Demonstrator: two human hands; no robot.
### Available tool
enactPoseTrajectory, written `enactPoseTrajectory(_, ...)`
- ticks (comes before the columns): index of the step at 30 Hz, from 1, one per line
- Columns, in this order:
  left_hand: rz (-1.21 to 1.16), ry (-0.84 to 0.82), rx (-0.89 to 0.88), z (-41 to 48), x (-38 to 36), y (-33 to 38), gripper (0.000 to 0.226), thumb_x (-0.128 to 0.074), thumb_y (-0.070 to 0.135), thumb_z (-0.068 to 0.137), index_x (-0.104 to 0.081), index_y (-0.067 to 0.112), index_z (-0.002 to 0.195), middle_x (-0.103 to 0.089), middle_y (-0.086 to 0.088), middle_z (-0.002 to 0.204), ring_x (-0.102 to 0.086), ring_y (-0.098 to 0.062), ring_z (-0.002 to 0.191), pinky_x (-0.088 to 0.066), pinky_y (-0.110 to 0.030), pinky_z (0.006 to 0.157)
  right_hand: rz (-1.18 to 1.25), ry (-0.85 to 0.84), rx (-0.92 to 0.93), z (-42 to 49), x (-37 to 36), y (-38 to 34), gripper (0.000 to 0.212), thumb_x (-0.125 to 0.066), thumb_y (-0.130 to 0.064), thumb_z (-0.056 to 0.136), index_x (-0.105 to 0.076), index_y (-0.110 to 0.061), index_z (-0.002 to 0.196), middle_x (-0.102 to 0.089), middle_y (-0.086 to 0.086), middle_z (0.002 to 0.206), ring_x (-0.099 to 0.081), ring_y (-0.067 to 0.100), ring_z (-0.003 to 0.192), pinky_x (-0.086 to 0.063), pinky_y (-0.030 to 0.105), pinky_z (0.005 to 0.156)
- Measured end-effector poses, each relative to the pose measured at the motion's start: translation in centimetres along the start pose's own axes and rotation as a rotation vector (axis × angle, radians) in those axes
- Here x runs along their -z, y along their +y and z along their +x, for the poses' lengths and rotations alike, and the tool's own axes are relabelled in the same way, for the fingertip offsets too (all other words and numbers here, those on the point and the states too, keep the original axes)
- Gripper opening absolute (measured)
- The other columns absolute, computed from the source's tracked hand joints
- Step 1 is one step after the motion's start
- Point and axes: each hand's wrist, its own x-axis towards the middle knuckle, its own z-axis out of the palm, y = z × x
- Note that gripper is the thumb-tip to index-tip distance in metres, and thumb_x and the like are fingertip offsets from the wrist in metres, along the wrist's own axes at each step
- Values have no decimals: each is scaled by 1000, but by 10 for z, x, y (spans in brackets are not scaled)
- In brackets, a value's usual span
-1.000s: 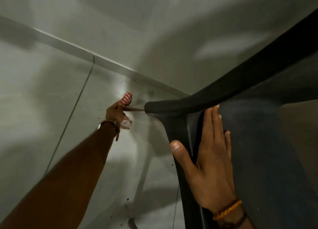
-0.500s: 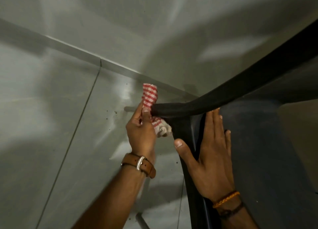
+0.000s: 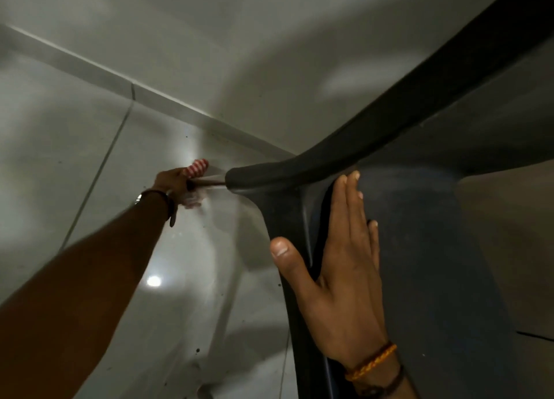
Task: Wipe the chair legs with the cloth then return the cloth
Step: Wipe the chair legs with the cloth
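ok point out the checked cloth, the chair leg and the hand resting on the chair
checked cloth (image 3: 198,167): head view, on the red and white fold above the left hand.
chair leg (image 3: 209,183): head view, on the thin bare stretch.
right hand (image 3: 344,266): head view, on its back, flat on the chair.

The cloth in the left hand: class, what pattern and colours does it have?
The cloth has red and white stripes or checks, seen in the head view.

Left hand (image 3: 175,180) with cloth (image 3: 196,168) around chair leg (image 3: 209,184)
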Motion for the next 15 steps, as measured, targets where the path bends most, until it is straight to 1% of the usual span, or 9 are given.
enactPoseTrajectory(1,2,-2,-17,-8,-1,4,39,-78,32,87,-77,0,109,-75,-25,97,-64,-31,68,-60,-44,65,-2,-2,-1,1,0,1,110,-14,-102,78,11,-39,164,15,-17,177,15,-1,163,8,43,134)
enactPoseTrajectory(3,78,29,-119,-39,-4,16,27,-65,18,95,-76,-1,111,-76,-29,101,-74,-30,74,-64,-41,74,-4,-6,-5,1,0,1,111,-14,-102,78,12,-38,165,17,-18,177,16,0,163,9,43,134)
enactPoseTrajectory(4,101,28,-184,-61,-6,24,25,-61,17,97,-76,3,111,-77,-25,100,-77,-29,84,-64,-41,82,-3,-7,-7,1,1,0,112,-15,-101,78,12,-37,166,18,-18,176,16,0,163,10,43,134)
enactPoseTrajectory(5,101,2,-249,-88,-7,33,23,-60,21,99,-76,9,111,-78,-15,100,-76,-27,93,-61,-42,89,0,-8,-11,1,1,-1,113,-15,-101,78,12,-36,166,19,-18,176,17,0,163,10,43,134)
enactPoseTrajectory(6,86,-44,-313,-116,-7,41,22,-60,28,100,-76,17,111,-78,-5,100,-75,-23,97,-60,-41,92,-1,-10,-13,1,1,-1,114,-14,-101,77,13,-35,166,20,-18,176,17,1,163,10,44,134)
enactPoseTrajectory(8,91,-112,-430,-166,-5,54,23,-58,43,97,-72,31,110,-78,12,99,-74,-10,96,-60,-32,90,-9,-19,-20,1,1,-2,116,-13,-102,77,12,-33,167,22,-16,176,18,2,163,9,45,134)
enactPoseTrajectory(9,104,-133,-476,-185,-4,58,27,-57,46,95,-72,32,111,-78,14,99,-75,-8,94,-61,-29,88,-14,-23,-25,1,2,-3,118,-12,-102,76,12,-31,167,22,-15,176,18,3,163,9,45,134)
enactPoseTrajectory(12,133,-99,-526,-196,-5,61,32,-56,38,100,-72,20,120,-76,0,101,-74,-20,94,-59,-39,90,-3,-28,-28,1,2,-3,120,-13,-103,75,10,-30,168,20,-14,177,16,6,164,9,45,134)
enactPoseTrajectory(15,172,-57,-440,-159,-7,54,32,-58,42,98,-72,24,120,-76,1,100,-73,-19,92,-62,-36,81,3,-26,-25,1,2,-2,118,-25,-98,77,10,-31,168,18,-14,178,15,5,164,8,45,134)
